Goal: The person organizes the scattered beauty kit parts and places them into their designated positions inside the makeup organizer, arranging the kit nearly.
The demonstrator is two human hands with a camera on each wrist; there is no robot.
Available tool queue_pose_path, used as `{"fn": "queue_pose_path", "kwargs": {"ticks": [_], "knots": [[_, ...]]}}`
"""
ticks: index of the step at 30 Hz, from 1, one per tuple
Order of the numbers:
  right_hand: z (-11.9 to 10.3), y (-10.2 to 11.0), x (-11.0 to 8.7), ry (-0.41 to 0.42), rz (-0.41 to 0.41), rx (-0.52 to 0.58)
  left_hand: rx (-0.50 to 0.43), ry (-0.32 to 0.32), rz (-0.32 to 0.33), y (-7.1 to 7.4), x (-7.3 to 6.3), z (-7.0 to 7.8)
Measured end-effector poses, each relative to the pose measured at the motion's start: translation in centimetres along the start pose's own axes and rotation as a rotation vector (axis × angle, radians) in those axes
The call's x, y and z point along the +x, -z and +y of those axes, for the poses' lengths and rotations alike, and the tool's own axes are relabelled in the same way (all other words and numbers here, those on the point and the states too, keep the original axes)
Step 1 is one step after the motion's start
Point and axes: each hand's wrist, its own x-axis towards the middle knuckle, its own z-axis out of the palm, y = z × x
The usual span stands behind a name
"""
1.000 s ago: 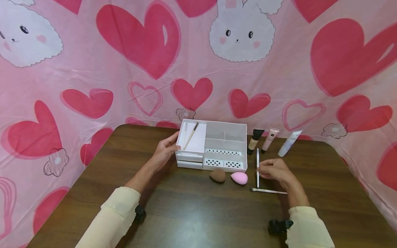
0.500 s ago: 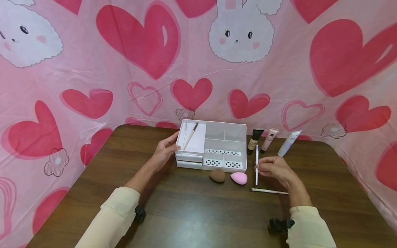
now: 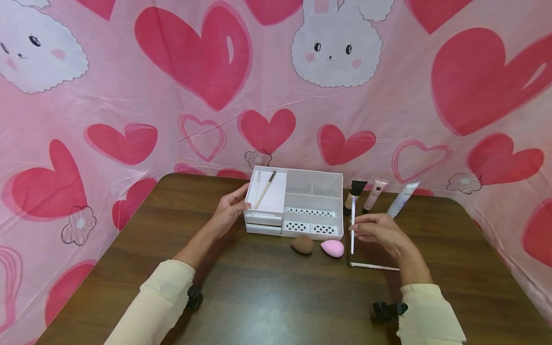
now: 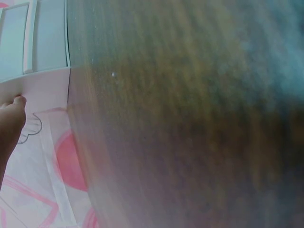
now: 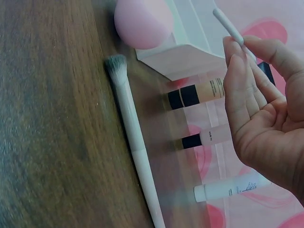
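Pink cloth (image 3: 142, 103) printed with red hearts and white rabbit faces hangs behind and beside a dark wood-grain table (image 3: 258, 297), whose far corners are rounded and whose near half carries a pale patch of glare. Near the right part of the far edge, the right hand (image 3: 376, 232) pinches a white brush (image 3: 352, 243) between thumb and fingertips, above the tabletop. Its long axis runs from the near edge toward the far edge, almost square to both; which end bears the bristles I cannot tell. Below it a second brush (image 3: 375, 266) lies roughly parallel to the far edge, dark bristles toward the left edge, handle reaching to the right wrist. Near the middle of the far edge sits a white organizer (image 3: 299, 182); the left hand (image 3: 229, 207) holds its left side, thumb at the near left corner. Its left tray bears a slim white stick (image 3: 257, 189) and a tan-handled brush (image 3: 265, 190), bristles toward the far edge. Just in front lie a brown sponge (image 3: 303, 245) and a pink sponge (image 3: 333, 248). Toward the far right corner, a beige tube (image 5: 209, 92), a pink tube (image 3: 376, 192) and a white tube (image 3: 403, 197) stand on their caps.
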Motion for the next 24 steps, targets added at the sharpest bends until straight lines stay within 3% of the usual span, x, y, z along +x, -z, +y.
{"fn": "queue_pose_path", "kwargs": {"ticks": [24], "knots": [[-2.4, -1.7, 1.1, 0.016, 0.024, -0.066, -0.004, -0.006, -0.009, -0.1, -0.2, 0.3]]}}
